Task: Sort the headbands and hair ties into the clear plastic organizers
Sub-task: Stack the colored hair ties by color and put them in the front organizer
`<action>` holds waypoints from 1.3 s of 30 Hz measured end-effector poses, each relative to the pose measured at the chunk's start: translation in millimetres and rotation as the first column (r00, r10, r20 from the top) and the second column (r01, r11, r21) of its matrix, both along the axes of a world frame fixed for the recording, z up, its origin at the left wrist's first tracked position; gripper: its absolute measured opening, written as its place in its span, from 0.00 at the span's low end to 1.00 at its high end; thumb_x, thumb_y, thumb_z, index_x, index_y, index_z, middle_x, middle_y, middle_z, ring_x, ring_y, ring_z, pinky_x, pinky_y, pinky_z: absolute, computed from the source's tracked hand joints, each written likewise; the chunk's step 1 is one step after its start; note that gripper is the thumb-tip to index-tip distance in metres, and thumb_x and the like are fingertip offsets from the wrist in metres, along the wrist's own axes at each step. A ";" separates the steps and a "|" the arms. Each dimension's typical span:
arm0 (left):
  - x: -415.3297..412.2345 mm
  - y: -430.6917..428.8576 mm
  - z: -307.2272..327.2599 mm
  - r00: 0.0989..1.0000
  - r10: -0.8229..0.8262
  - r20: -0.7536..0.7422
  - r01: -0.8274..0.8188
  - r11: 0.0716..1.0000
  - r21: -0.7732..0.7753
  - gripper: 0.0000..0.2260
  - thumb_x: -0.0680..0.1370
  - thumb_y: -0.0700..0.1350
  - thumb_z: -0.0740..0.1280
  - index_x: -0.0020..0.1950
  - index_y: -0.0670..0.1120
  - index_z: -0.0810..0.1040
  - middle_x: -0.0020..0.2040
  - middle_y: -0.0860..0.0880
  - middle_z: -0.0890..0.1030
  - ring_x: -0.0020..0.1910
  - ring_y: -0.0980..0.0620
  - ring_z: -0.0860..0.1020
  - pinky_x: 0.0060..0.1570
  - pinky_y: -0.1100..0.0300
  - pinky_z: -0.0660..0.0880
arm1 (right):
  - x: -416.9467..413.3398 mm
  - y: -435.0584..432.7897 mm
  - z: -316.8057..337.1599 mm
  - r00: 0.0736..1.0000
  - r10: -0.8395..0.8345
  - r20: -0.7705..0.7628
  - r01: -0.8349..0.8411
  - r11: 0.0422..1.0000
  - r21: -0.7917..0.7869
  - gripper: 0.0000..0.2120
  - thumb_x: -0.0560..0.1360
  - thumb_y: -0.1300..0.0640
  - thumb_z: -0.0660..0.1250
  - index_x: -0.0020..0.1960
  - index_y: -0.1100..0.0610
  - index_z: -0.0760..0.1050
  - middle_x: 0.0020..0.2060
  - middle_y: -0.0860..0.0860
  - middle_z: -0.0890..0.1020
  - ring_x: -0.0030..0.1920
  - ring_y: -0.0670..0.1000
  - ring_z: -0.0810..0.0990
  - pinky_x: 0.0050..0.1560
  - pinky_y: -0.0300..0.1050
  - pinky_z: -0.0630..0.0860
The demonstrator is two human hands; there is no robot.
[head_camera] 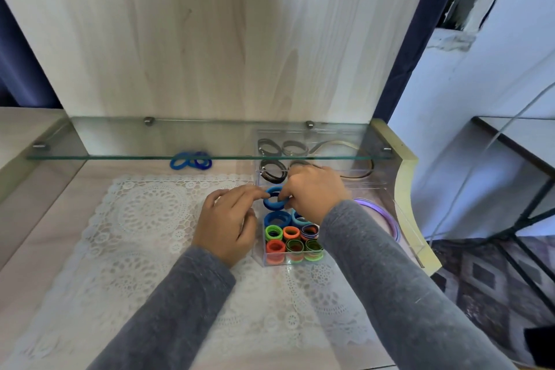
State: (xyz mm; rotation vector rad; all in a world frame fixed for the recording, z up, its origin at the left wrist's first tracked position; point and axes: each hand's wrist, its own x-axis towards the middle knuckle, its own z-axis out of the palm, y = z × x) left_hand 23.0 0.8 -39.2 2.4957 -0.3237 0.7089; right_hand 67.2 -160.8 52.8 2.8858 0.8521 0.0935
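Note:
A blue hair tie (273, 203) is held just above the small clear organizer (271, 261). My right hand (312, 192) pinches its right side and my left hand (228, 219) holds its left side with the fingertips. The organizer holds rolled hair ties in blue, green, orange and dark colours. Behind it a larger clear organizer (372, 185) holds dark and metallic headbands (273, 173). Two more blue hair ties (190, 161) lie on the table under the glass shelf. A purple headband (386, 213) sits to the right of my right arm.
A glass shelf (120, 156) runs across above the table's back. A white lace mat (135, 234) covers the wooden tabletop. The table's rounded right edge (405, 189) drops to a patterned carpet, where a black metal frame stands.

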 end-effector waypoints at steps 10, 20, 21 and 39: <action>0.5 1.7 -2.4 0.996 -0.089 0.001 0.089 0.996 0.018 0.16 0.71 0.44 0.56 0.52 0.52 0.80 0.61 0.58 0.77 0.61 0.58 0.73 0.61 0.55 0.65 | 4.2 14.6 5.1 0.995 -0.089 -0.053 0.082 0.988 -0.129 0.11 0.78 0.53 0.63 0.59 0.47 0.77 0.53 0.52 0.78 0.53 0.55 0.78 0.43 0.47 0.68; -0.6 2.8 -3.2 0.982 -0.189 -0.006 0.189 0.981 0.033 0.14 0.68 0.44 0.58 0.45 0.50 0.81 0.62 0.53 0.77 0.64 0.52 0.72 0.61 0.51 0.66 | 7.8 23.5 0.4 0.981 -0.185 -0.059 0.175 0.975 -0.136 0.10 0.77 0.53 0.65 0.58 0.51 0.78 0.53 0.52 0.79 0.52 0.54 0.78 0.46 0.48 0.71; -0.5 2.8 -3.4 0.982 -0.189 -0.006 0.189 0.982 0.028 0.14 0.68 0.44 0.58 0.45 0.50 0.81 0.62 0.53 0.77 0.64 0.52 0.72 0.61 0.51 0.66 | 7.7 24.1 -0.2 0.980 -0.188 -0.060 0.179 0.974 -0.138 0.10 0.77 0.54 0.65 0.58 0.50 0.78 0.53 0.52 0.79 0.52 0.54 0.78 0.46 0.48 0.72; -1.2 3.4 -5.2 0.983 -0.185 -0.022 0.185 0.983 0.012 0.14 0.69 0.44 0.58 0.46 0.51 0.81 0.61 0.54 0.77 0.62 0.53 0.72 0.60 0.56 0.63 | 8.7 10.2 4.7 0.984 -0.153 -0.090 0.155 0.988 0.022 0.11 0.77 0.54 0.64 0.54 0.39 0.78 0.51 0.46 0.80 0.49 0.50 0.78 0.44 0.46 0.76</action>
